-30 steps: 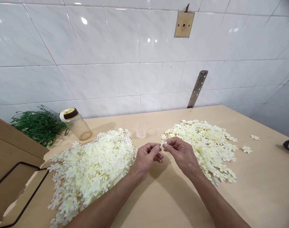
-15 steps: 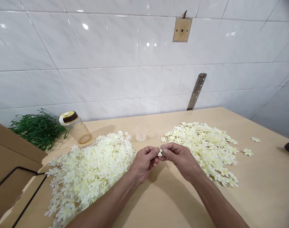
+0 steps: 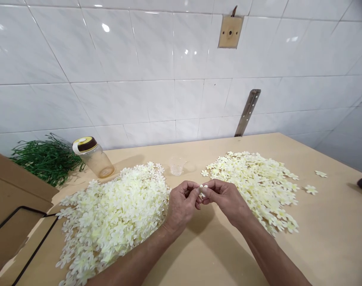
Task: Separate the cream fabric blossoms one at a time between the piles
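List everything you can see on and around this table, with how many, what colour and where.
small flower: one, white, pinched between the fingertips of both hands
left flower pile: one big heap, cream-white, left of the hands
right flower pile: one flatter heap, cream-white, right of the hands
loose flowers: two, cream, beyond the right pile
plastic cup: one, clear, between the piles, towards the wall
jar: one, clear with brown lid, tilted, far left
green stems: one bundle, against the wall, left
cardboard box: one, brown, left edge
table: one, tan
metal strip: one, grey, on the tiled wall
left hand: on the flower
right hand: on the flower
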{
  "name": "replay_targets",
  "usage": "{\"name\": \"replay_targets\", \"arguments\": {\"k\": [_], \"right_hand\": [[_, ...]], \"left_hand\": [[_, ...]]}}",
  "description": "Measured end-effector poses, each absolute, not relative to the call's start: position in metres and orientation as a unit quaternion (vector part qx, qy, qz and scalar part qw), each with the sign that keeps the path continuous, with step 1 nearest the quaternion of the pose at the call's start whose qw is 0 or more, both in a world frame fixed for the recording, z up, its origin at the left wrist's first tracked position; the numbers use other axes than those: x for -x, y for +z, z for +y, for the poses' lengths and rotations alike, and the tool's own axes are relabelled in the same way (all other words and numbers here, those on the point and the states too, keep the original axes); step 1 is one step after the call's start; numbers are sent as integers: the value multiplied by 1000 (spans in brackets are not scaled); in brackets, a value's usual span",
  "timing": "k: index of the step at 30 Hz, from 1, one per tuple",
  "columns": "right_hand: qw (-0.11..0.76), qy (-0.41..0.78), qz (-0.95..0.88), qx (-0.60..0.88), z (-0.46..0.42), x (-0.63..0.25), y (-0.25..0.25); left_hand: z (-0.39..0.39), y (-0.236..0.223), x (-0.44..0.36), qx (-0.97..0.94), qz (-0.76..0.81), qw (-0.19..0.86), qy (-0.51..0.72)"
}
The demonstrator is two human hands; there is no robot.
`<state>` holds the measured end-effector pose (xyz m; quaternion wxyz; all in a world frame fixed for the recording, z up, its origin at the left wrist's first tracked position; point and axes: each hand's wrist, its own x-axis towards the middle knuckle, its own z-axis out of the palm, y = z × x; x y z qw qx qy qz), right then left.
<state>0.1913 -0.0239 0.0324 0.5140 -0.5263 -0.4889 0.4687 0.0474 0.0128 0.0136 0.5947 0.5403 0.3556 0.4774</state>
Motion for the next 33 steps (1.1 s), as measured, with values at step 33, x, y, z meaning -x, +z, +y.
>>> {"name": "replay_targets", "arguments": {"k": [33], "right_hand": [[501, 479, -476, 541, -20, -189, 25]], "left_hand": [[23, 13, -44, -506, 389, 599, 484]]}}
